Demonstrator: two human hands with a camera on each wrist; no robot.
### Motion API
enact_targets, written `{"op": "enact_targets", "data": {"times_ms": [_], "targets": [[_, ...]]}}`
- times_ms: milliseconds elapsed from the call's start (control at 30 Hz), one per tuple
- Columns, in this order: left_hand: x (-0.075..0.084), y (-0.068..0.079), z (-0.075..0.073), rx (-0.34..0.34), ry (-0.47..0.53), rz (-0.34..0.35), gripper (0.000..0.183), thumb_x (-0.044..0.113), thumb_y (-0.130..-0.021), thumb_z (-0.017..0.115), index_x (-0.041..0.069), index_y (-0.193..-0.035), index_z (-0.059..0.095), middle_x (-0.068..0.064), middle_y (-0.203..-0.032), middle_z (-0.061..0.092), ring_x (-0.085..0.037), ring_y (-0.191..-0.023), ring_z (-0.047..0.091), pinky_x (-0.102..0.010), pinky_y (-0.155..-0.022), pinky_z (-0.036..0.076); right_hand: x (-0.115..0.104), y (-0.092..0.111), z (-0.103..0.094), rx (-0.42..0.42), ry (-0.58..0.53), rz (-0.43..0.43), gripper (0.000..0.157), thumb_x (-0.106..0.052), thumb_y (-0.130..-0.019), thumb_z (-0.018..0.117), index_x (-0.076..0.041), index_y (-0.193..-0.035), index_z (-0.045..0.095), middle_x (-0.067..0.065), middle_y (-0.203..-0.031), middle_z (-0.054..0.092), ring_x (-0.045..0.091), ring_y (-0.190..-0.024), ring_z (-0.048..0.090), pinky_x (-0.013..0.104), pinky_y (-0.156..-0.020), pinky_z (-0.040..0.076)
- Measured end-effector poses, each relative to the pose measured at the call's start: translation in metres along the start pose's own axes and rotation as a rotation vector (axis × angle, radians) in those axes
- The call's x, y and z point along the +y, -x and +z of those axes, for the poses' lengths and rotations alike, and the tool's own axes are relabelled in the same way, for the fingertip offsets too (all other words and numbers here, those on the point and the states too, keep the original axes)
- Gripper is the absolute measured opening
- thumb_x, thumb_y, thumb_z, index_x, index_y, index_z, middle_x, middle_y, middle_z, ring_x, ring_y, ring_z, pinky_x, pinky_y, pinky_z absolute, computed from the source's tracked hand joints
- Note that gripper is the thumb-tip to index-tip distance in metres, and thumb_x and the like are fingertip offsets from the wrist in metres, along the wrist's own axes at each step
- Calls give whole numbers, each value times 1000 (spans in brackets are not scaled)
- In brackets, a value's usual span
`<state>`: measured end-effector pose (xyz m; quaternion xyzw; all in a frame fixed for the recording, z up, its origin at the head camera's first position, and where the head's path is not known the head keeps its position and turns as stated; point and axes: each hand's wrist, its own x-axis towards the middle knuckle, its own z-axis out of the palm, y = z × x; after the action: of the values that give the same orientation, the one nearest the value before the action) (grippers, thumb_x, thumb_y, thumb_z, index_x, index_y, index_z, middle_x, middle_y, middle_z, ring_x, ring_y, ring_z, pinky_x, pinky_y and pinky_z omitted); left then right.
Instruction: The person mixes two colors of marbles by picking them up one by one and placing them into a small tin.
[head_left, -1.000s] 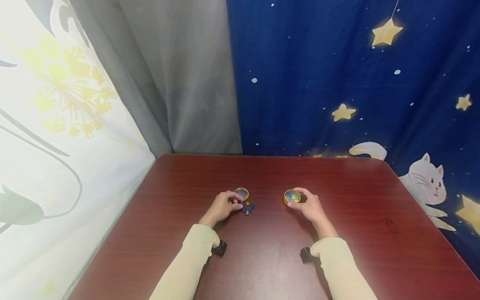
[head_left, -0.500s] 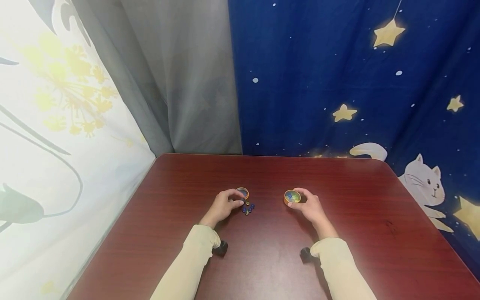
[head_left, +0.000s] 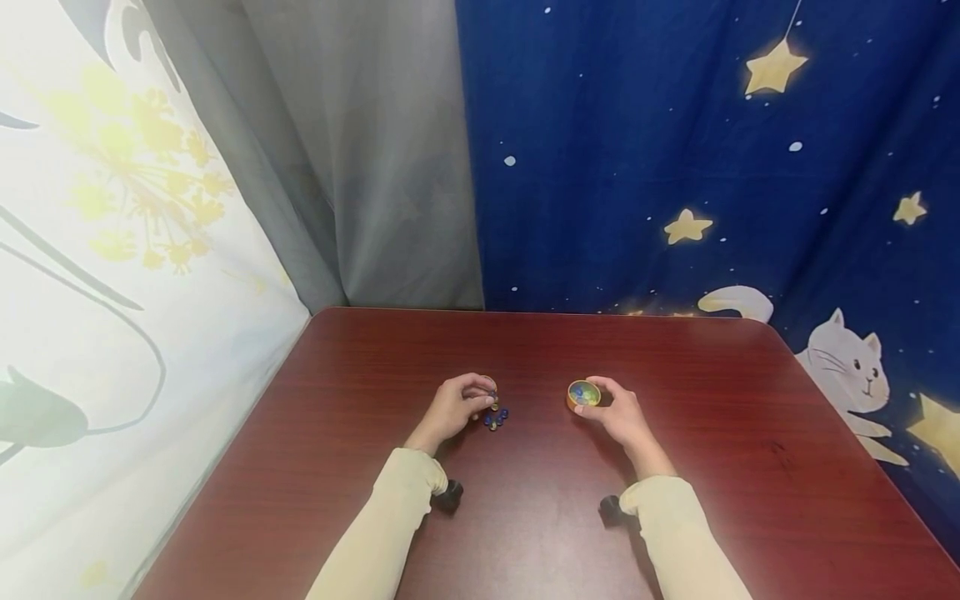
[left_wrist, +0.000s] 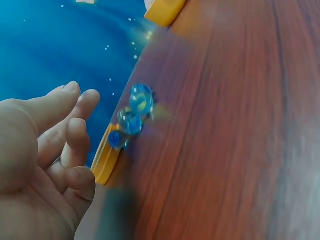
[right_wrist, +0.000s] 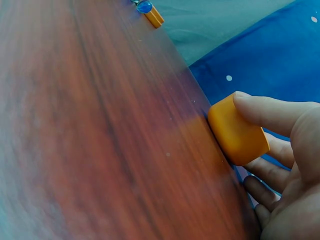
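My left hand (head_left: 453,408) pinches a small dark marble (head_left: 492,394) between thumb and fingertips, just above the table; in the left wrist view the thumb hides it. Loose glass marbles (head_left: 499,420), blue and yellowish, lie right beside these fingers. Behind the fingertips is a shallow round orange lid or dish (left_wrist: 105,159), mostly covered by the hand in the head view. My right hand (head_left: 622,417) grips a round orange container (right_wrist: 237,131) by its sides, thumb in front and fingers behind. Its open top faces up, with several blue and greenish marbles (head_left: 580,392) inside.
All of this sits on a reddish-brown wooden table (head_left: 540,517). A grey curtain (head_left: 390,167) and a blue starry curtain (head_left: 585,167) hang behind its far edge. A white patterned cloth (head_left: 150,375) hangs along the left side.
The left hand has moved slightly away and to the right, carrying the pinched marble up over the orange lid or dish. The right hand and its container have stayed put.
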<state>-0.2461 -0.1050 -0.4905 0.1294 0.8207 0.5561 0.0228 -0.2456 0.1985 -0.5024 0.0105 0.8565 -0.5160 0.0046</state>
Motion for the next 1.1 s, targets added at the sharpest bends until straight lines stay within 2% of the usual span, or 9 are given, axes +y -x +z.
{"op": "enact_targets", "data": {"times_ms": [167, 400, 667, 767, 900, 1100], "targets": [[6, -5, 8, 10, 30, -6, 15, 8, -89, 70, 8, -104, 69, -2, -88, 71, -23, -78, 66, -34, -63, 53, 0, 0, -2, 5, -2, 11, 59, -15, -78, 82, -7, -130, 56, 18, -123, 57, 33, -116, 46, 50, -97, 35], [15, -12, 24, 20, 59, 11, 14, 9, -88, 72, 9, -102, 69, -3, -88, 72, -20, -77, 66, -33, -63, 52, -1, 2, -3, 3, 0, 17, 60, -16, -77, 82, -7, -130, 56, 18, -125, 57, 34, -119, 43, 52, -98, 34], [23, -17, 39, 32, 90, -19, 13, 15, -88, 74, 17, -99, 69, 2, -85, 71, -20, -59, 57, -29, -40, 42, -2, 2, -4, 5, 3, 2, 59, -15, -77, 83, -7, -130, 57, 17, -123, 59, 32, -113, 51, 48, -93, 39], [24, -19, 43, 47, 96, -8, 13, 15, -87, 74, 16, -99, 70, 2, -85, 72, -21, -61, 59, -28, -45, 44, -4, 2, -4, 5, 0, 1, 59, -16, -77, 83, -7, -129, 57, 17, -123, 59, 33, -114, 50, 50, -95, 38], [25, -19, 49, 38, 128, -7, 15, 12, -87, 74, 10, -101, 69, -1, -85, 72, -30, -70, 63, -29, -55, 49, -3, 3, -2, -2, -3, 13, 60, -17, -77, 83, -7, -130, 57, 17, -124, 57, 34, -117, 44, 52, -97, 35], [28, -19, 59, 31, 133, -27, 15, 14, -87, 74, 11, -101, 69, -1, -87, 71, -32, -78, 65, -30, -60, 51, -2, 2, 0, 9, -11, -3, 58, -14, -75, 84, -7, -127, 59, 16, -122, 61, 32, -113, 51, 50, -95, 37]]}}
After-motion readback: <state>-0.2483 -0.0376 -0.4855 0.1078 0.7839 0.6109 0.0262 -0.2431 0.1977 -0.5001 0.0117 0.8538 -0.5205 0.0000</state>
